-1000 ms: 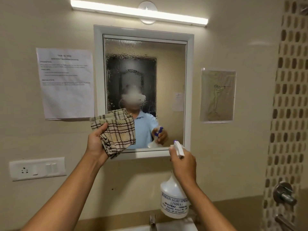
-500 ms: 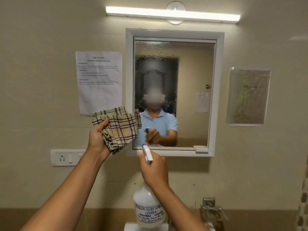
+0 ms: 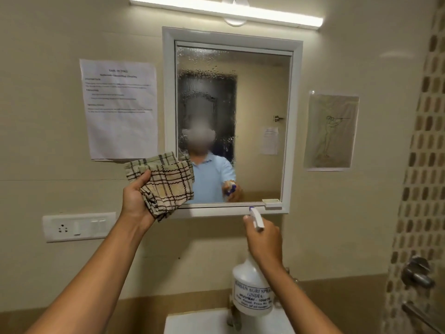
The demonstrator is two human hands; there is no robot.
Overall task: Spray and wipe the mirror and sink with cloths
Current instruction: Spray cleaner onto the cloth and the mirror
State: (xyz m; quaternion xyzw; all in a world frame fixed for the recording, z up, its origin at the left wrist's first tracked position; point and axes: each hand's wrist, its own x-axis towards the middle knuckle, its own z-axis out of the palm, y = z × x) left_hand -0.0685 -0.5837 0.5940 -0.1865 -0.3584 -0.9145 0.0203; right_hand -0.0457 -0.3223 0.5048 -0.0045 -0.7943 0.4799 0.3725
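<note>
Two hands were raised toward the wall. The left hand (image 3: 136,201) grasped one folded checked cloth (image 3: 166,184), beige with dark lines, thumb across its front, holding it up at the lower left corner of the mirror (image 3: 260,116) so that the cloth overlapped the white frame there. The right hand (image 3: 265,239) was wrapped round the neck of one white spray bottle (image 3: 251,292), its single white trigger head with a blue nozzle tip (image 3: 255,219) pointing up at the bottom edge of the mirror frame, just below the glass and not touching it. The bottle's labelled body hung beneath the wrist, over the far edge of the white sink (image 3: 192,321), of which only one strip showed at the bottom of the view, with a tap (image 3: 232,318) partly hidden behind the bottle.

The one mirror hung in the middle of the wall. Droplets covered its upper and left parts; the lower right part looked clearer. It reflected the person in a light blue shirt with the bottle.

Two sheets were stuck to the wall: a printed paper (image 3: 120,109) left of the mirror and a line drawing (image 3: 331,132) to its right. One tube light (image 3: 226,9) ran above the mirror. One switch plate with a socket (image 3: 78,226) sat low on the left. Mosaic tiling (image 3: 423,141) ran down the right, with metal fittings (image 3: 417,272) near its foot.
</note>
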